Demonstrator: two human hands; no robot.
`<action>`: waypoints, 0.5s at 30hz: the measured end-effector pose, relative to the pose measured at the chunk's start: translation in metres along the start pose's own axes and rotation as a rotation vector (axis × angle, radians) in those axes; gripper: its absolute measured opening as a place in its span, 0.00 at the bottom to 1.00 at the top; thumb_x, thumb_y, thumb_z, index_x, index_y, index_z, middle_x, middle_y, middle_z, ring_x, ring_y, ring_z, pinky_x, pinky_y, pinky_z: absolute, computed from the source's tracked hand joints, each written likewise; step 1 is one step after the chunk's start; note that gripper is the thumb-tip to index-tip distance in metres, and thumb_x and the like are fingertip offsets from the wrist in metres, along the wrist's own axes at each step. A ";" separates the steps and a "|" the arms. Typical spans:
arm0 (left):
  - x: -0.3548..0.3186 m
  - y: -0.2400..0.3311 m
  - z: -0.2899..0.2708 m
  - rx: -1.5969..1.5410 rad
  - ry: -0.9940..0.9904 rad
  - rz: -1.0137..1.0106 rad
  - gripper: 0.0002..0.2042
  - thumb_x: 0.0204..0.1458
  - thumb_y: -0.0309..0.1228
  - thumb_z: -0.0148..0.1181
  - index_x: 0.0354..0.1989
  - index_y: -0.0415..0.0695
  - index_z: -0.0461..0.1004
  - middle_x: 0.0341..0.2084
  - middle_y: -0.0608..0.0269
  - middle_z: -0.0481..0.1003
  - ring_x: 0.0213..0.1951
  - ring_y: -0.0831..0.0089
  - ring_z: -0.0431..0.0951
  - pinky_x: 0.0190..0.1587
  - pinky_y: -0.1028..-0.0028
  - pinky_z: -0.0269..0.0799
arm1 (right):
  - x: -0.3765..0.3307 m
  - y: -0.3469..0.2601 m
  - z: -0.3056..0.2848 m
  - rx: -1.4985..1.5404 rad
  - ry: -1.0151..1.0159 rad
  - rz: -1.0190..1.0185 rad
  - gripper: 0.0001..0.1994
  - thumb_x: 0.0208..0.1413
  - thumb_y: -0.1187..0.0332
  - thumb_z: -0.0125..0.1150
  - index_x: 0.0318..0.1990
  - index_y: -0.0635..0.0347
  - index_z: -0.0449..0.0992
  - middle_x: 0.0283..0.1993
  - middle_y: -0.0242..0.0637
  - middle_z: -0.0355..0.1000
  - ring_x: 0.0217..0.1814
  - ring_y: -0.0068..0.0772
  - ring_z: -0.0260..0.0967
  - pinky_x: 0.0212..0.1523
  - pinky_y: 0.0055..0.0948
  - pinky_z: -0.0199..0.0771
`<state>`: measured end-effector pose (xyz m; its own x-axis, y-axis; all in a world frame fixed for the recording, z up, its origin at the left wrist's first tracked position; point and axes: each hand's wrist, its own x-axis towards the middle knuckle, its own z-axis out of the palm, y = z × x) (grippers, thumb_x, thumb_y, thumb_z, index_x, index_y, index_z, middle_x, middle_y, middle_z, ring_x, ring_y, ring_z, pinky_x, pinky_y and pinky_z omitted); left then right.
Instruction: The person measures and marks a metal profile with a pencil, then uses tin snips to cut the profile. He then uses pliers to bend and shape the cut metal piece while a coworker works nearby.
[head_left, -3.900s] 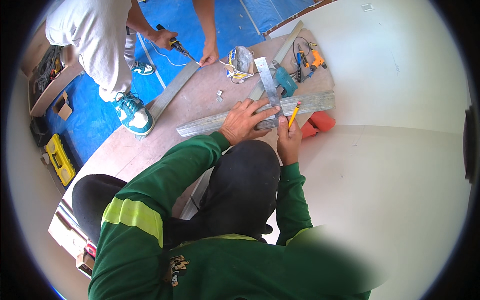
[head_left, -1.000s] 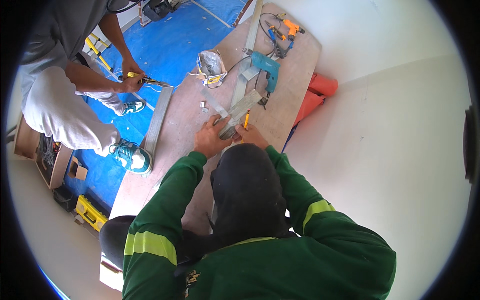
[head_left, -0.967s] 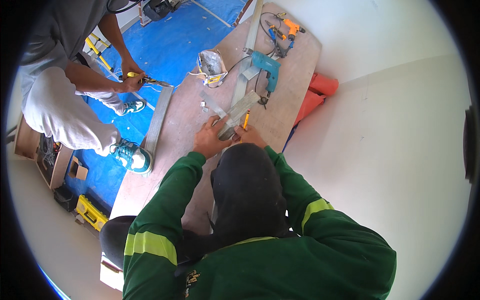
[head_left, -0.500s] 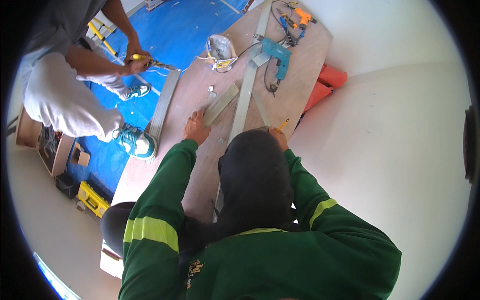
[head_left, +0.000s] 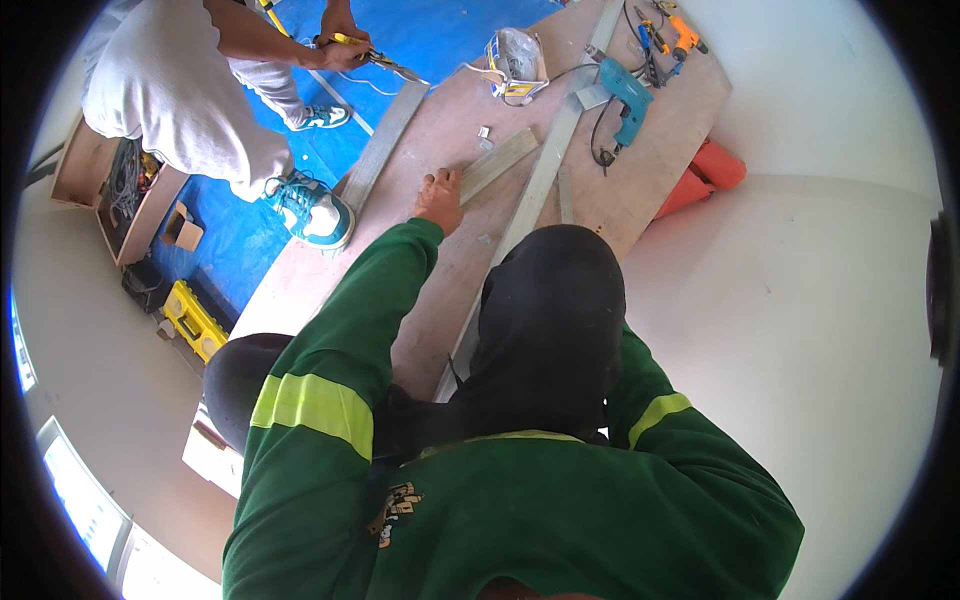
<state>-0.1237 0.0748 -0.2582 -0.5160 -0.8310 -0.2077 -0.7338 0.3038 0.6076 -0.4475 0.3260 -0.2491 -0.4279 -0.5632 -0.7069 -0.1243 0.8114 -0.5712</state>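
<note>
My left hand (head_left: 438,200) has its fingers curled at the near end of a short, flat grey-green strip (head_left: 500,166) lying on the wooden board. My right forearm goes in behind the dark hood (head_left: 552,310), which hides my right hand and whatever is in it. Just right of the short strip, a long pale metal profile (head_left: 535,200) runs lengthwise over the board. A thin narrow strip (head_left: 566,195) lies beyond the hood, right of the profile.
A co-worker at left holds yellow-handled snips (head_left: 385,62) by a metal channel (head_left: 390,135), one shoe (head_left: 310,210) on the board (head_left: 410,290). Farther off are a teal drill (head_left: 628,98), an open box (head_left: 517,65) and an orange tool (head_left: 686,38). A yellow case (head_left: 193,320) stands at left.
The whole view has shifted, so the scene sits farther right. My right hand, earlier visible with a yellow pencil, is now behind the hood. My left hand remains at the short strip.
</note>
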 end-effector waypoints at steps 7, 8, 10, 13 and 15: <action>0.006 0.002 -0.022 0.193 -0.157 -0.002 0.36 0.52 0.40 0.74 0.67 0.38 0.67 0.60 0.48 0.67 0.65 0.46 0.69 0.63 0.47 0.73 | -0.024 0.022 -0.029 -0.039 0.060 0.063 0.15 0.69 0.53 0.63 0.42 0.57 0.81 0.31 0.31 0.75 0.34 0.29 0.73 0.36 0.37 0.73; 0.009 -0.001 -0.027 0.189 -0.213 0.012 0.36 0.53 0.41 0.74 0.68 0.38 0.67 0.61 0.47 0.67 0.65 0.45 0.69 0.64 0.48 0.73 | -0.027 0.027 -0.029 -0.039 0.061 0.076 0.15 0.69 0.53 0.63 0.42 0.57 0.81 0.31 0.31 0.75 0.34 0.28 0.72 0.36 0.37 0.72; 0.017 -0.009 -0.038 0.149 -0.313 0.020 0.39 0.53 0.44 0.74 0.69 0.38 0.66 0.63 0.44 0.66 0.67 0.43 0.69 0.65 0.50 0.72 | -0.032 0.035 -0.030 -0.042 0.063 0.093 0.15 0.69 0.53 0.63 0.41 0.57 0.81 0.31 0.31 0.75 0.34 0.28 0.72 0.36 0.36 0.72; 0.038 -0.016 -0.057 0.119 -0.450 0.036 0.43 0.54 0.50 0.73 0.73 0.40 0.63 0.68 0.39 0.64 0.69 0.42 0.69 0.68 0.53 0.71 | -0.030 0.039 -0.028 -0.058 0.050 0.103 0.15 0.69 0.53 0.64 0.41 0.57 0.81 0.31 0.30 0.75 0.33 0.27 0.72 0.35 0.36 0.72; 0.045 -0.016 -0.082 0.215 -0.587 0.055 0.45 0.55 0.53 0.71 0.75 0.41 0.62 0.71 0.39 0.64 0.69 0.42 0.70 0.69 0.53 0.69 | -0.025 0.035 -0.025 -0.081 0.029 0.087 0.15 0.69 0.53 0.64 0.41 0.57 0.81 0.30 0.30 0.74 0.33 0.27 0.71 0.35 0.35 0.72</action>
<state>-0.0988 -0.0056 -0.2145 -0.6671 -0.4361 -0.6040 -0.7405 0.4762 0.4741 -0.4631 0.3721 -0.2407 -0.4659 -0.4865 -0.7391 -0.1568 0.8674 -0.4722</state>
